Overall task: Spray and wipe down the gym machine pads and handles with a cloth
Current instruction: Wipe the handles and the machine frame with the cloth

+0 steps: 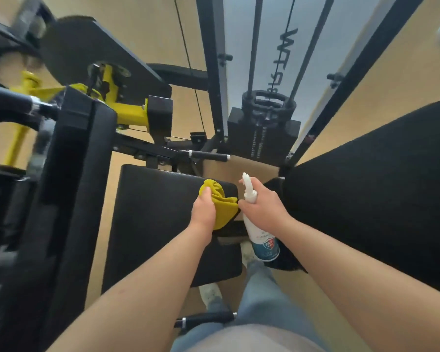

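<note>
Head view: left hand (204,208) grips the yellow cloth (217,199) on the seat pad (158,212) far corner. Right hand (261,203) grasps the spray bottle (261,237) just beside that corner.

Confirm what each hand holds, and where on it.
Left hand grips the yellow cloth, bunched under its fingers; right hand holds the spray bottle around its neck.

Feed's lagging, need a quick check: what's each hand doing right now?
Left hand: closed on the yellow cloth, holding it against the black seat pad.
Right hand: closed around the white spray bottle.
</note>
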The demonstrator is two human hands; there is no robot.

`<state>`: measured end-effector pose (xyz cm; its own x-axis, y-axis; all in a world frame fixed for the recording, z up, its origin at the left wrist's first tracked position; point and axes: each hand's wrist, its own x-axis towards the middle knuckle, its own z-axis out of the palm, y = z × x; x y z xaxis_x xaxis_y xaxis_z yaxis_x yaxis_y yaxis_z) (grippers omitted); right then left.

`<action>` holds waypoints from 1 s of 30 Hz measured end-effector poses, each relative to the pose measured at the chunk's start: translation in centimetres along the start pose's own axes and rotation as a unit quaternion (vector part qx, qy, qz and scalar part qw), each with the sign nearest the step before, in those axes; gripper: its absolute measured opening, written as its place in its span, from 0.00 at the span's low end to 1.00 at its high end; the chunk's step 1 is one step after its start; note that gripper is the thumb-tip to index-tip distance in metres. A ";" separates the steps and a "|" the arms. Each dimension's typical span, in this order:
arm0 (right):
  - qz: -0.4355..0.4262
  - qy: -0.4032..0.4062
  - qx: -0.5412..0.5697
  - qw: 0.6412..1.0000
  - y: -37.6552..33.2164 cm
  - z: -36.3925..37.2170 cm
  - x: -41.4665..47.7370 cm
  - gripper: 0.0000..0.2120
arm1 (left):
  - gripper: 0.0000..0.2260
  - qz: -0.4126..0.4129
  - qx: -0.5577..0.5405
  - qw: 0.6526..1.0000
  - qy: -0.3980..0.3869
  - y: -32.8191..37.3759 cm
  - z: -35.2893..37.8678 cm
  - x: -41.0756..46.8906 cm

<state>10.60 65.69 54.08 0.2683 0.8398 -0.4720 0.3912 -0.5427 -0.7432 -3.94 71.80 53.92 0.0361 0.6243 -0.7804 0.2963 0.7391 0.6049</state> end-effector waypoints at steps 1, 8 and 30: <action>-0.008 -0.027 -0.014 1.000 -0.3 0.0 1.8 0.22 | 0.23 -0.002 -0.008 1.000 0.013 0.7 -0.3 0.7; -0.048 -0.160 -0.123 0.978 -2.1 0.8 13.6 0.23 | 0.21 -0.021 -0.070 0.991 0.113 4.5 -1.0 7.3; 0.021 -0.185 -0.195 0.963 1.5 8.8 31.5 0.10 | 0.25 -0.054 -0.082 0.978 0.185 6.8 -1.0 23.3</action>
<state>11.89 91.50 33.94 -0.0137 0.7257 -0.6879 0.7073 -0.4793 -0.5197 -1.99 91.66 40.01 -0.3428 0.5669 -0.7491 0.1212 0.8174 0.5632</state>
